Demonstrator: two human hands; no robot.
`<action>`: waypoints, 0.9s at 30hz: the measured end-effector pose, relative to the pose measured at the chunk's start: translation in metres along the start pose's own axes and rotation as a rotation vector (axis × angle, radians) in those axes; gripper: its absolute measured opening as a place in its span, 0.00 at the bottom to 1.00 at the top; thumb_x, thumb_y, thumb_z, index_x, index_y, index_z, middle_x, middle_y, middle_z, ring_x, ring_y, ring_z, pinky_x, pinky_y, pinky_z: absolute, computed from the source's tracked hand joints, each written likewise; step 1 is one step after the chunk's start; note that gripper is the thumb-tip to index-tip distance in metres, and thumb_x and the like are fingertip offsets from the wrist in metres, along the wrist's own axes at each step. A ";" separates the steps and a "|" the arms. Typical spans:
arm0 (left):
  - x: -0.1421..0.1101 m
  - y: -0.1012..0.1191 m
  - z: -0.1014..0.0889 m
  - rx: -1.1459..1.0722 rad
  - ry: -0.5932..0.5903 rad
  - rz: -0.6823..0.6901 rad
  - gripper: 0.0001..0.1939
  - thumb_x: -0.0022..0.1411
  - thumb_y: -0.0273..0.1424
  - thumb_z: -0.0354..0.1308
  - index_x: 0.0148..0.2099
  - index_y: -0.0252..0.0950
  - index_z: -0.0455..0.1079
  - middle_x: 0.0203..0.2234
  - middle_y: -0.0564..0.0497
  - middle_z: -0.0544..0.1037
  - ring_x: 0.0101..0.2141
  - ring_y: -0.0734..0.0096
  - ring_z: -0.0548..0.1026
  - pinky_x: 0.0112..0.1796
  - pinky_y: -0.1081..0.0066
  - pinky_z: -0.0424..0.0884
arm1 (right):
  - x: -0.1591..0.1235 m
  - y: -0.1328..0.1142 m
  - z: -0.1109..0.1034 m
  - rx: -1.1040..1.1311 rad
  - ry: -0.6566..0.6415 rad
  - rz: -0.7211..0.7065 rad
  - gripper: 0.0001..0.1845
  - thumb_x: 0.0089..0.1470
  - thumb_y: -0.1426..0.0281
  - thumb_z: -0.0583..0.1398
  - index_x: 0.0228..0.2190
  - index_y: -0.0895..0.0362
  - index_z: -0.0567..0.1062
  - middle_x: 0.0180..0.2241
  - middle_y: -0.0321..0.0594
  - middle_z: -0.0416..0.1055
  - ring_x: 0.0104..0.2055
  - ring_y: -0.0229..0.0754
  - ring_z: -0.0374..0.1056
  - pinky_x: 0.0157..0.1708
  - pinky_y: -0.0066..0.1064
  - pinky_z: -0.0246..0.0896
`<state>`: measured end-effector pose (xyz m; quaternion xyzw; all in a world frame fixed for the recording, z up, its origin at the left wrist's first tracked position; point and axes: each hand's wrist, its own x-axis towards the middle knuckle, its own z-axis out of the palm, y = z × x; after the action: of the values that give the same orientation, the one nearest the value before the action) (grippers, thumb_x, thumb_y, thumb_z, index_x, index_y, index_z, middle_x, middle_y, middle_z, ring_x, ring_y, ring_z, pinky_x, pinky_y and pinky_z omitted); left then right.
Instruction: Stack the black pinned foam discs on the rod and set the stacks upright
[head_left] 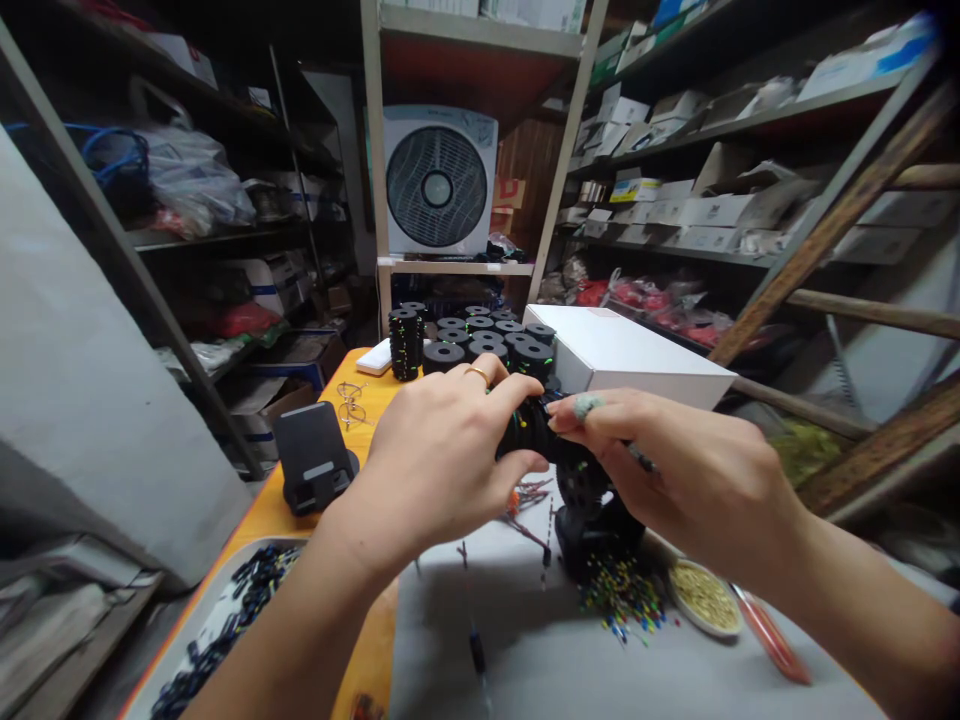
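Note:
My left hand (442, 450), with a ring on one finger, is closed round a black foam spool (522, 428) with coloured specks on its side. From the right, my right hand (675, 465) pinches at the spool's edge, a greenish wrap on one finger. Whatever is between those fingertips is hidden. Below them stands a black stand (581, 490), partly covered by my right hand. A heap of colour-headed pins (622, 592) lies at its foot, beside a white dish of small golden pieces (705, 597).
Several black foam spools (444, 355) stand at the table's back, left of a white box (630, 350). Glasses (351, 403) and a black phone stand (315, 455) are at left. A tray (214, 590) holds small dark pieces. A red tool (772, 640) lies right.

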<state>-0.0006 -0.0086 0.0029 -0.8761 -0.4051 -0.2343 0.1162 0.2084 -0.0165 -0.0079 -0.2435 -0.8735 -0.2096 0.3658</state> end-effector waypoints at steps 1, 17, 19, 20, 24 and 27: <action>0.000 0.000 0.000 -0.002 0.002 -0.001 0.20 0.63 0.39 0.56 0.56 0.41 0.67 0.45 0.49 0.76 0.39 0.55 0.77 0.36 0.57 0.72 | 0.000 -0.001 0.000 -0.003 -0.003 -0.013 0.09 0.57 0.84 0.56 0.35 0.58 0.69 0.35 0.42 0.78 0.37 0.40 0.77 0.39 0.28 0.73; 0.002 0.000 0.000 -0.002 0.018 0.001 0.20 0.63 0.39 0.56 0.56 0.40 0.68 0.44 0.49 0.76 0.40 0.54 0.78 0.37 0.57 0.72 | -0.008 -0.010 0.007 -0.175 0.027 -0.195 0.06 0.63 0.79 0.53 0.35 0.60 0.69 0.32 0.48 0.77 0.41 0.47 0.76 0.44 0.38 0.76; 0.002 0.000 0.001 0.000 0.016 0.001 0.20 0.63 0.38 0.56 0.56 0.39 0.68 0.45 0.48 0.76 0.40 0.54 0.78 0.38 0.57 0.72 | -0.008 -0.011 0.007 -0.189 0.032 -0.212 0.08 0.64 0.78 0.52 0.35 0.59 0.70 0.31 0.46 0.77 0.43 0.47 0.76 0.45 0.38 0.76; 0.002 0.000 0.001 0.001 0.017 0.001 0.20 0.63 0.37 0.55 0.56 0.39 0.68 0.45 0.48 0.76 0.40 0.54 0.78 0.38 0.57 0.72 | -0.009 -0.010 0.007 -0.186 0.032 -0.217 0.08 0.64 0.78 0.53 0.35 0.59 0.71 0.31 0.45 0.77 0.44 0.47 0.76 0.46 0.39 0.76; 0.001 0.000 0.000 -0.006 0.018 0.003 0.19 0.63 0.38 0.56 0.55 0.39 0.68 0.44 0.49 0.76 0.39 0.54 0.78 0.36 0.58 0.72 | -0.018 -0.008 0.010 -0.136 0.042 -0.115 0.13 0.61 0.80 0.57 0.46 0.61 0.72 0.42 0.48 0.77 0.51 0.46 0.73 0.52 0.38 0.73; 0.002 0.000 0.000 -0.002 0.018 0.003 0.20 0.63 0.39 0.57 0.55 0.39 0.68 0.44 0.49 0.77 0.40 0.54 0.78 0.37 0.57 0.72 | -0.028 -0.005 0.013 -0.131 0.077 -0.064 0.21 0.57 0.83 0.60 0.52 0.63 0.72 0.51 0.53 0.73 0.53 0.48 0.71 0.55 0.39 0.70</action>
<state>0.0005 -0.0070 0.0038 -0.8747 -0.4024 -0.2425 0.1193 0.2160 -0.0212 -0.0381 -0.2308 -0.8504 -0.2870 0.3757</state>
